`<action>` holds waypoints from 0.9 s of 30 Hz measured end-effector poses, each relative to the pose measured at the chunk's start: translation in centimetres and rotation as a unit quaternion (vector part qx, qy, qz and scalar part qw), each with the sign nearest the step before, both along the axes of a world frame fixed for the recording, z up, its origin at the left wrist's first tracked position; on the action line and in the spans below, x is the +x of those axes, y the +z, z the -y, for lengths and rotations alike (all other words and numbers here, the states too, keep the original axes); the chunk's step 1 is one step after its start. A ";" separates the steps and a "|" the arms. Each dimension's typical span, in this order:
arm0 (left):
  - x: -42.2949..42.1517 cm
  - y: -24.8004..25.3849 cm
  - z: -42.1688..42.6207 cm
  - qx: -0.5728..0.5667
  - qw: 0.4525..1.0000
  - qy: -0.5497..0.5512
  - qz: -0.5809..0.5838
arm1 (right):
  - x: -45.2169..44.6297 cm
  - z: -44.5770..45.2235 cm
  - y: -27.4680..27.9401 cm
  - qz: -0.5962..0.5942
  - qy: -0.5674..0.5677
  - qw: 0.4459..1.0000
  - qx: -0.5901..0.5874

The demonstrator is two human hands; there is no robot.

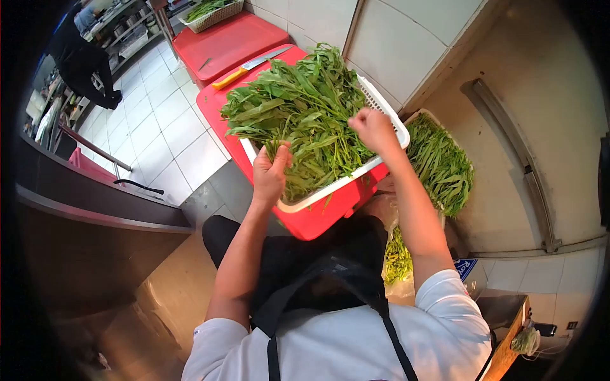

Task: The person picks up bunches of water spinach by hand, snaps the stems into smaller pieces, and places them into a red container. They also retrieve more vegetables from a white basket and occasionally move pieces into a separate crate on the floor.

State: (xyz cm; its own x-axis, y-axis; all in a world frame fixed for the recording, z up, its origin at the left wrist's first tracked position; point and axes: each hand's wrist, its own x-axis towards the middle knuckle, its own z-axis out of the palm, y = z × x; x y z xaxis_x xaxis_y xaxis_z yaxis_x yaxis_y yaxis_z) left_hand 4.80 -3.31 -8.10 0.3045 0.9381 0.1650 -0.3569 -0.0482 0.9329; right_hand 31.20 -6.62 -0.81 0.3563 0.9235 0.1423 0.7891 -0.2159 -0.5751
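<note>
A white plastic basket (401, 130) is heaped with long-leaved greens that look like water spinach (311, 95). At the basket's near left side, my left hand (270, 174) is closed around a small bunch of the greens, leaf tips showing above the thumb. Over the right side of the heap, my right hand (376, 131) has its fingers curled together beside the stems. Whatever those fingers may hold is hidden. The basket rests on a red lid (311, 222), and a knife with a yellow handle (230, 79) lies behind it to the left.
More greens fill a second basket (441, 165) on the right, by the wall. Yellowish trimmings (398, 257) lie in a plastic bag below my right arm. Another red lid (222, 44) stands behind, bearing a white basket (213, 16). A person (82, 60) stands at far left.
</note>
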 end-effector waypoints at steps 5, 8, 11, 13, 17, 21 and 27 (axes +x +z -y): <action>0.0 0.3 0.1 0.004 1.000 -0.007 -0.007 | -2.7 3.0 -3.3 0.055 0.011 0.996 -0.068; -0.1 0.3 0.1 0.006 1.000 -0.005 -0.014 | -3.0 2.9 -2.3 0.022 0.002 0.999 0.042; -0.1 0.1 0.1 0.007 1.000 -0.006 -0.021 | -3.4 3.3 3.0 -0.088 0.018 0.989 0.116; 0.0 0.3 0.1 0.006 1.000 -0.005 -0.026 | -2.7 3.1 5.5 -0.168 0.019 0.974 0.149; -0.1 0.4 0.2 0.000 1.000 -0.004 -0.023 | -2.2 2.2 9.0 -0.375 0.070 0.898 0.220; -0.1 0.5 0.4 0.000 1.000 -0.006 -0.016 | -2.5 1.5 9.0 -0.548 0.078 0.809 0.199; -0.3 0.5 0.3 0.011 1.000 -0.006 -0.023 | -1.1 1.9 6.8 -0.462 0.120 0.869 0.135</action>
State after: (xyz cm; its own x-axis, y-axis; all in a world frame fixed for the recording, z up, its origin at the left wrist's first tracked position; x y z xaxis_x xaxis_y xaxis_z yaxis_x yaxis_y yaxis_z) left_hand 4.54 -3.65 -7.64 0.3238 0.9305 0.1714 -0.3148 -0.0649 0.9469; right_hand 30.05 -8.54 5.96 0.2353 0.9644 0.1206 -0.0317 0.1316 -0.9908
